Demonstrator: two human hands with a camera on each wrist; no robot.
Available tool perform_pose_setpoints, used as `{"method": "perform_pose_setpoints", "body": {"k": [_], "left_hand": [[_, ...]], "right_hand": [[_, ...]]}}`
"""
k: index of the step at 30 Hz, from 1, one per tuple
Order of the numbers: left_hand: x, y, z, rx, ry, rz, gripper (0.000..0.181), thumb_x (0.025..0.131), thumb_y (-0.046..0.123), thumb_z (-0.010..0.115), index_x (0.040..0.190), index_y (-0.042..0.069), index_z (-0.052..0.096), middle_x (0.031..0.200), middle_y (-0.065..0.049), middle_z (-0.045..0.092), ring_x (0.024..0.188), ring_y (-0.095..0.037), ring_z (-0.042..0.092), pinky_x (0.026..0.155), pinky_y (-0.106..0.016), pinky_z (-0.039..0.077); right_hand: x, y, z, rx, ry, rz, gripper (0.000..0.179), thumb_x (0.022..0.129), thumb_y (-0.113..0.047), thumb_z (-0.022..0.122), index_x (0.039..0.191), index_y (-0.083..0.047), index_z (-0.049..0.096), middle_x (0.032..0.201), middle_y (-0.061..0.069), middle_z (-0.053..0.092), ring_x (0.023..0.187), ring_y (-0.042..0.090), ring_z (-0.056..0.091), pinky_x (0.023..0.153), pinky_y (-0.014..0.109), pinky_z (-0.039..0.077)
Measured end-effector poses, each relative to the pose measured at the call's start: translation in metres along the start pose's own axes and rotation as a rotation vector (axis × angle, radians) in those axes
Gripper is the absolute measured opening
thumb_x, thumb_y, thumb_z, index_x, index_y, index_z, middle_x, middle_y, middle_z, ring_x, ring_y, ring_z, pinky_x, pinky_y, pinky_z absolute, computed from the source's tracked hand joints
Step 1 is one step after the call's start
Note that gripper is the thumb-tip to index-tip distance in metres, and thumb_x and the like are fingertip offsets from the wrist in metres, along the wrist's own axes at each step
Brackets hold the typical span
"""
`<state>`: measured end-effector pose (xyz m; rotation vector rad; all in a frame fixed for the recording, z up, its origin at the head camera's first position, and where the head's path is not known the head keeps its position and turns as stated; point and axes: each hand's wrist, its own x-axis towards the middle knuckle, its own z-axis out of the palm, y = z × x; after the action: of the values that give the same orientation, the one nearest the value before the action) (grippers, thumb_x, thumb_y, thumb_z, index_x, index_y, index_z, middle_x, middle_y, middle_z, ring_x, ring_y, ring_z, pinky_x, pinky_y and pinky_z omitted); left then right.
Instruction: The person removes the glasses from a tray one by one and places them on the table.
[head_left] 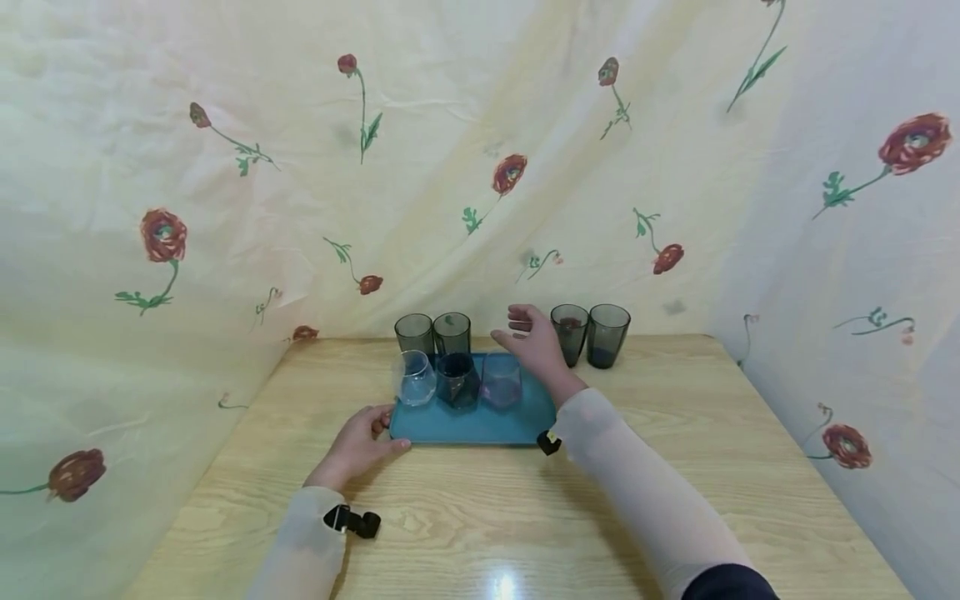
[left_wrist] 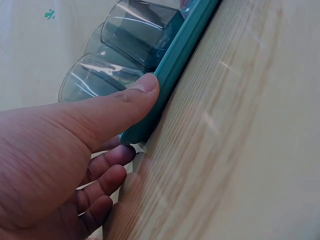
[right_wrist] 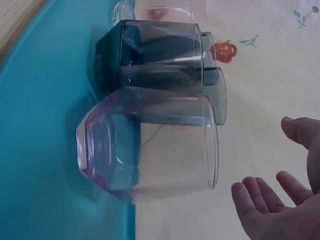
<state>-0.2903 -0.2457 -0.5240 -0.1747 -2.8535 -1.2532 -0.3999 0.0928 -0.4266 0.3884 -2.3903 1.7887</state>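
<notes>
A blue tray (head_left: 472, 429) lies on the table with three short faceted glasses in a row along it. They are a clear glass (head_left: 417, 385), a dark blue-grey glass (head_left: 457, 387) and a pink-tinted glass (right_wrist: 155, 150). My left hand (head_left: 358, 447) holds the tray's near left corner, its thumb (left_wrist: 135, 100) on the rim and its fingers around the corner. My right hand (head_left: 538, 343) hovers over the tray's right part, beyond the pink-tinted glass, holding nothing. In the right wrist view its fingers (right_wrist: 257, 197) are spread apart from that glass's rim.
Two tall grey glasses, a left one (head_left: 414, 333) and its neighbour (head_left: 453, 333), stand behind the tray. Another pair, a nearer one (head_left: 574, 343) and an outer one (head_left: 609, 337), stands right of my right hand. A flowered cloth (head_left: 450, 167) hangs behind the wooden table (head_left: 450, 517).
</notes>
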Motion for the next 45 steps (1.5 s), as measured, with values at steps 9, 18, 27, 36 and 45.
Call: {"method": "perform_pose_setpoints", "body": {"k": [9,18,27,36,45], "left_hand": [[0.001,0.001,-0.002,-0.002,-0.001,-0.003,0.073,0.088,0.03,0.089,0.149,0.006,0.057,0.111,-0.003,0.058,0.1,-0.023,0.049,0.089,-0.042,0.044],[0.002,-0.001,-0.002,-0.002,-0.01,0.008,0.075,0.088,0.032,0.088,0.149,0.005,0.057,0.11,-0.003,0.058,0.099,-0.023,0.049,0.087,-0.042,0.044],[0.002,-0.003,-0.002,-0.011,-0.008,0.01,0.075,0.087,0.032,0.089,0.149,0.004,0.057,0.11,-0.004,0.058,0.099,-0.024,0.049,0.087,-0.042,0.044],[0.002,-0.005,-0.003,-0.012,-0.015,0.019,0.076,0.087,0.034,0.089,0.149,0.004,0.057,0.111,-0.003,0.058,0.099,-0.023,0.05,0.088,-0.042,0.045],[0.002,-0.002,-0.003,0.007,-0.016,0.012,0.077,0.087,0.034,0.089,0.15,0.006,0.056,0.109,-0.001,0.059,0.097,-0.022,0.05,0.087,-0.041,0.045]], "right_hand": [[0.013,-0.008,0.02,-0.056,-0.157,0.062,0.071,0.095,-0.027,0.081,0.155,-0.01,0.047,0.153,0.017,0.05,0.138,0.035,0.051,0.108,0.052,0.047],[0.02,-0.011,0.038,-0.082,-0.185,0.092,0.078,0.094,-0.027,0.082,0.158,-0.007,0.042,0.155,0.02,0.047,0.14,0.037,0.048,0.11,0.053,0.044],[0.026,-0.013,0.055,-0.172,-0.201,0.109,0.084,0.095,-0.03,0.081,0.162,-0.008,0.036,0.16,0.019,0.041,0.145,0.038,0.043,0.112,0.053,0.042],[0.035,-0.016,0.069,-0.257,-0.214,0.111,0.085,0.096,-0.031,0.08,0.162,-0.008,0.033,0.159,0.018,0.042,0.143,0.037,0.045,0.11,0.052,0.044],[0.042,-0.019,0.08,-0.276,-0.212,0.143,0.09,0.094,-0.031,0.082,0.163,-0.008,0.03,0.159,0.019,0.042,0.141,0.039,0.046,0.111,0.055,0.043]]}}
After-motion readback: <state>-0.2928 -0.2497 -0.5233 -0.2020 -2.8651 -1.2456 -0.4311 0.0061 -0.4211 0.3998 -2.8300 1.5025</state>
